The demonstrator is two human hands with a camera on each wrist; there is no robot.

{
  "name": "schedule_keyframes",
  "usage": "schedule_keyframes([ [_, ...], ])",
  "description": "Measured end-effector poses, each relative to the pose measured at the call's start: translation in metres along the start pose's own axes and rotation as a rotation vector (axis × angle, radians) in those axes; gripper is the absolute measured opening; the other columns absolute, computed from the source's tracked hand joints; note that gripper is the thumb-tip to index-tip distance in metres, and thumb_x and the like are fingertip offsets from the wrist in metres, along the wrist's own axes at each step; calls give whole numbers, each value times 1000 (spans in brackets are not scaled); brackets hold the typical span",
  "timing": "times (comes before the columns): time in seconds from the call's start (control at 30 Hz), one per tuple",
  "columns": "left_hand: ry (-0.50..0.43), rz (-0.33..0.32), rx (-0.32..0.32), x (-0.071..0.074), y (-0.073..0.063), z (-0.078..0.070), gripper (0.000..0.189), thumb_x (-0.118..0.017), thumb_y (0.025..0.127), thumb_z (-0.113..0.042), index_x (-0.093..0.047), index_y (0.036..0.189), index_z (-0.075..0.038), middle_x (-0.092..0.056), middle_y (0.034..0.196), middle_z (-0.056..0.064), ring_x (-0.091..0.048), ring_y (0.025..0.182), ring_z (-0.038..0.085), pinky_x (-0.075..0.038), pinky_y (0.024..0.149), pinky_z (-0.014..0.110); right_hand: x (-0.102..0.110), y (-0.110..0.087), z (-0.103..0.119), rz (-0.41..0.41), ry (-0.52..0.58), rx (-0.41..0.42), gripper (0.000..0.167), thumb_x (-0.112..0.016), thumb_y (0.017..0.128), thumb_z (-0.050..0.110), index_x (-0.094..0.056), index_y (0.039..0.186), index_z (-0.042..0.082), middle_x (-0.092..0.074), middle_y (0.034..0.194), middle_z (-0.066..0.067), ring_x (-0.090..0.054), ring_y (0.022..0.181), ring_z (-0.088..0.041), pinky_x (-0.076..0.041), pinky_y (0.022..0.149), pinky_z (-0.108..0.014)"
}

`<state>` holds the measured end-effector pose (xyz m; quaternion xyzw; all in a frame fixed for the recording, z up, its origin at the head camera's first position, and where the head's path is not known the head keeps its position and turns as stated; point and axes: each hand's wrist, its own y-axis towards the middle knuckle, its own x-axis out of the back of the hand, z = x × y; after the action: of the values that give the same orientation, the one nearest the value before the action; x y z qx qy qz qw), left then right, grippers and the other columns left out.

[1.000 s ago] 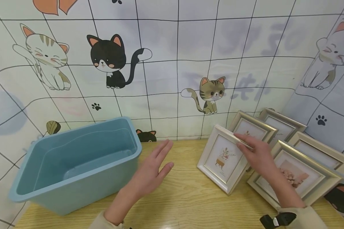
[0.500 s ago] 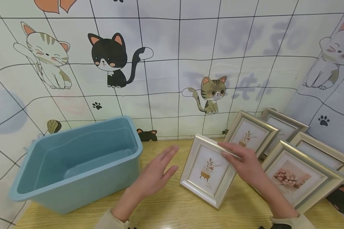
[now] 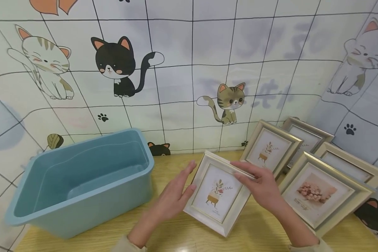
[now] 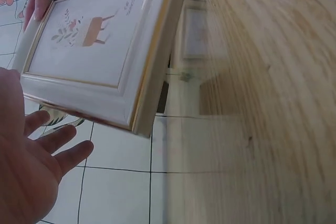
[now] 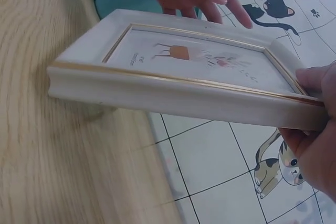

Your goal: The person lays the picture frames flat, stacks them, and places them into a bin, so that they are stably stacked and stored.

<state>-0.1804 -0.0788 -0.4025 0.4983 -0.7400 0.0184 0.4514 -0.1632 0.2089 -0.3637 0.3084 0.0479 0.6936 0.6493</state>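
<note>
A white picture frame (image 3: 218, 192) with a thin gold inner line and a potted-plant print is tilted back in front of me. My right hand (image 3: 259, 183) pinches its top edge near the right corner, thumb on the front and fingers behind. In the right wrist view the picture frame (image 5: 184, 72) extends from that hand, its lower end close over the wooden table. My left hand (image 3: 176, 192) is beside the left edge, fingers extended and thumb apart. From the left wrist view, the left hand (image 4: 31, 156) shows spread fingers right by the picture frame (image 4: 94, 40).
On the right several more picture frames stand, among them a gold one with a flower print (image 3: 318, 194) and one with a plant print (image 3: 269, 148). A blue plastic bin (image 3: 82, 210) stands at left on the wooden table (image 3: 176, 231). Behind hangs a cat-patterned cloth (image 3: 176, 84).
My right hand has carried the white picture frame left and toward me, away from the other frames. My left hand has stayed raised and is now right at the frame's left edge.
</note>
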Motion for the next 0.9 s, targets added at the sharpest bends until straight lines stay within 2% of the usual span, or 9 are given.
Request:
schedule_keyframes([
  [0.17, -191, -1, -41, -7, 1, 0, 62, -44, 111, -18, -15, 166, -13, -33, 164, 9, -40, 145, 25, -39, 112, 50, -4, -5, 1, 1, 38, -26, 31, -68, 98, 3, -70, 129, 0, -70, 127, -10, -71, 98, -10, -59, 78, -29],
  [0.33, -347, 12, -33, -8, -1, -3, 60, -41, 112, -15, -15, 166, -17, -41, 158, 12, -52, 132, 25, -48, 103, 45, -6, -7, 2, 11, 104, -2, 32, -67, 97, -2, -68, 130, -4, -72, 118, 12, -74, 90, -15, -61, 70, -35],
  [0.53, -395, 23, -67, -6, -5, -2, 63, -42, 110, -11, -14, 166, -21, -48, 150, 12, -60, 116, 22, -53, 94, 40, -7, -8, 4, 2, 191, 14, 34, -65, 96, -8, -69, 129, -2, -74, 111, 10, -75, 84, -17, -61, 64, -38],
  [0.73, -399, 22, -106, -4, -8, -1, 65, -44, 109, -7, -17, 166, -19, -52, 145, 15, -64, 104, 20, -57, 80, 36, -7, -9, 5, -34, 227, -28, 33, -66, 96, -7, -71, 127, 2, -72, 119, 11, -75, 84, -16, -60, 64, -37],
  [0.9, -421, 55, -101, -1, -10, -3, 65, -46, 108, -7, -18, 166, -19, -55, 140, 18, -66, 100, 19, -58, 75, 33, -4, -10, 4, -44, 238, -56, 33, -65, 97, -5, -72, 127, 5, -70, 124, 12, -75, 85, -17, -60, 64, -39],
])
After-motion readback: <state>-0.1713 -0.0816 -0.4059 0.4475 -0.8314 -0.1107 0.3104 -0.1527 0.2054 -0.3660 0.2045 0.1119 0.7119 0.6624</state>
